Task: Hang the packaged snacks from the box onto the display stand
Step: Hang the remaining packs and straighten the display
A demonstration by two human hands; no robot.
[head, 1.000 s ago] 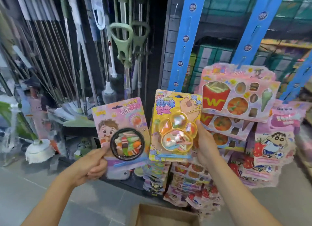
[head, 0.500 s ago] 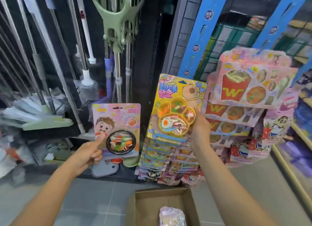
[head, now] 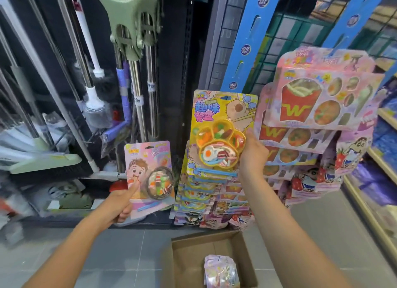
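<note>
A pink snack pack (head: 150,176) was pinched at its lower left corner under the thumb of the left hand (head: 120,204), and a yellow snack pack (head: 221,135) was gripped at its right edge by the right hand (head: 253,156), with a blue display strip (head: 247,40) above that grip and the cardboard box (head: 187,255) below it.

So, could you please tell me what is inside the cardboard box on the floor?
One pale, shiny snack pack lies in the cardboard box, with bare cardboard beside it. Its near end is out of frame, so unseen.
</note>
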